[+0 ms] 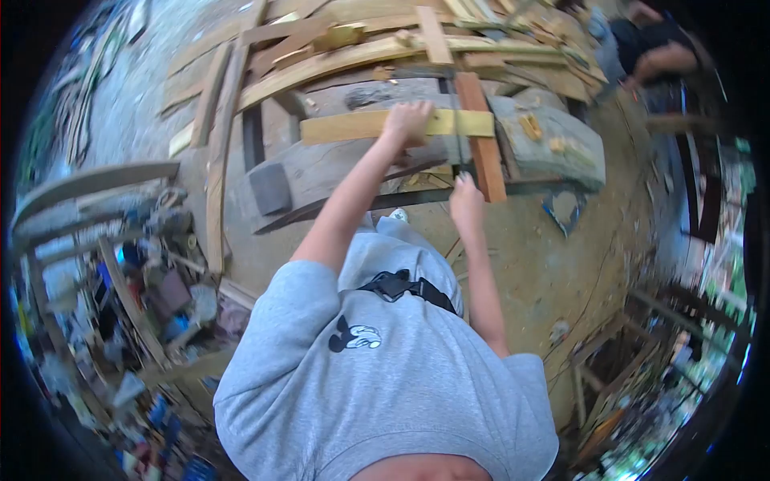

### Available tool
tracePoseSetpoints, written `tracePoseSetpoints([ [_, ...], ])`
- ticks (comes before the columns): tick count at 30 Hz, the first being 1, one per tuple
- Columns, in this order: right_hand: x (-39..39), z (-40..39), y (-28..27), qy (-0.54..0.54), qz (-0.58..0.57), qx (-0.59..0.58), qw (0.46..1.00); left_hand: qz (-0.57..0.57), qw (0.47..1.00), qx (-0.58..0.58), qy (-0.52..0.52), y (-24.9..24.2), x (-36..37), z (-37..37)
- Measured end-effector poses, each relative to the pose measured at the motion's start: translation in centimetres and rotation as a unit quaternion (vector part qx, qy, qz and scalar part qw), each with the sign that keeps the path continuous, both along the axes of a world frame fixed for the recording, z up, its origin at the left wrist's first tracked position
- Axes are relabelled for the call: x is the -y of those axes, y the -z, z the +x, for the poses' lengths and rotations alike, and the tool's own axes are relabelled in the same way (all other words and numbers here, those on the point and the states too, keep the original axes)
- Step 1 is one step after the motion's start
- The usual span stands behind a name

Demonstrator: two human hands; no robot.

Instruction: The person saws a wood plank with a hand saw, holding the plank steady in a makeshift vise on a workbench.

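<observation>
My left hand (409,124) is closed over a pale yellow wooden board (345,127), which lies crosswise on the worn workbench (317,172). In my right hand (466,196) is the handle end of a handsaw, fingers wrapped round it. The narrow saw blade (458,108) points away from me and crosses the board to the right of my left hand. A reddish-brown plank (487,164) runs lengthwise under the board's right end, just right of the blade.
A dark block (270,189) sits on the bench's left end. Beyond lie stacked planks (321,68) and offcuts. Yellow wood scraps (529,126) rest at the right. Another person (654,52) is at the upper right. Clutter in a wooden frame (132,301) stands left.
</observation>
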State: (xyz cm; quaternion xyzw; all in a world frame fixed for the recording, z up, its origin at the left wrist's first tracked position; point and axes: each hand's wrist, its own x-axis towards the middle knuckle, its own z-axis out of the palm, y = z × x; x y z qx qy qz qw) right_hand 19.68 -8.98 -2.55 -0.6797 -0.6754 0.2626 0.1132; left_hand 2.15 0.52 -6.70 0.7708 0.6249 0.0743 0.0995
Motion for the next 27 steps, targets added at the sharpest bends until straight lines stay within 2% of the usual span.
tracePoseSetpoints([
  [2, 2.5, 1.0, -2.0, -0.001, -0.04, 0.025, 0.999, 0.008, 0.999, 0.003, -0.031, 0.2, 0.2, -0.2],
  [6, 4.5, 2.3, -6.1, 0.008, -0.115, 0.059, 0.992, 0.058, 0.998, -0.008, -0.017, 1.6, 0.3, 0.2],
  [7, 4.5, 2.4, -6.2, 0.011, -0.114, 0.065, 0.991, 0.076, 0.997, -0.027, -0.003, 1.5, 0.2, 0.1],
  [9, 3.9, 2.5, -6.2, -0.001, -0.105, 0.043, 0.994, 0.05, 0.999, 0.005, -0.001, 0.1, 0.7, -0.1],
  [13, 4.2, 2.6, -6.3, 0.005, -0.098, 0.047, 0.994, 0.127, 0.992, 0.025, 0.011, -0.2, 1.0, -0.7],
  [15, 4.9, 3.0, -5.9, 0.009, -0.098, 0.009, 0.995, 0.148, 0.989, 0.012, 0.018, -1.0, 0.9, -0.5],
  [19, 6.6, 3.8, -5.8, 0.042, -0.081, -0.03, 0.995, 0.107, 0.993, -0.007, 0.041, -1.5, 0.4, 0.4],
  [23, 7.1, 4.0, -6.0, 0.05, -0.094, -0.03, 0.994, 0.079, 0.997, 0.014, 0.022, -1.6, 0.3, 1.3],
  [25, 7.4, 4.0, -6.4, 0.038, -0.094, -0.037, 0.994, -0.036, 0.995, 0.088, 0.033, -2.5, 0.2, 0.6],
  [27, 7.5, 3.3, -7.9, 0.048, -0.087, -0.038, 0.994, 0.031, 0.988, 0.141, 0.049, 1.0, -0.6, 0.5],
])
